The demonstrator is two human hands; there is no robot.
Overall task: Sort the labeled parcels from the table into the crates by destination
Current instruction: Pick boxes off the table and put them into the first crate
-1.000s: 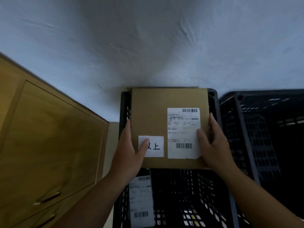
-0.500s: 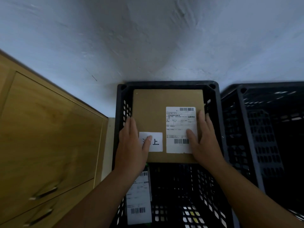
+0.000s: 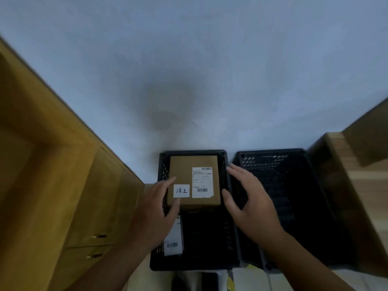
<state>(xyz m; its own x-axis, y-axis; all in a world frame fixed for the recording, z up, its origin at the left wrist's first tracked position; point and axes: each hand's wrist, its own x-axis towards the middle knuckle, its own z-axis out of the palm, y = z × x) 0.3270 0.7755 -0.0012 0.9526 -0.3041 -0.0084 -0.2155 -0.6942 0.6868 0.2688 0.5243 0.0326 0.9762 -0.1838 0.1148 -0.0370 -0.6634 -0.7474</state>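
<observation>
Pale blue-grey wall fills the upper view, and two black slatted crates stand side by side at its foot. A brown cardboard parcel (image 3: 194, 181) lies flat at the far end of the left crate (image 3: 192, 152), face up, with a printed shipping label (image 3: 202, 182) and a small white handwritten tag (image 3: 181, 190) on its top. Nearer the person in the same crate, a second white barcode label (image 3: 173, 241) shows against the left wall; what it is stuck to is too dark to make out.

The right crate (image 3: 262, 162) sits just beside the first, its inside in shadow. A wooden cabinet (image 3: 63, 185) with two small drawer handles flanks the crates on the left, and light wooden furniture (image 3: 357, 175) stands on the right.

The person's left hand (image 3: 156, 204) is spread at the parcel's near left corner, forefinger along the left edge and thumb below the tag; whether they touch the cardboard cannot be told. The right hand (image 3: 247, 198) hangs wide and empty, fingers straight, over the rims where the two crates meet, apart from the parcel.
</observation>
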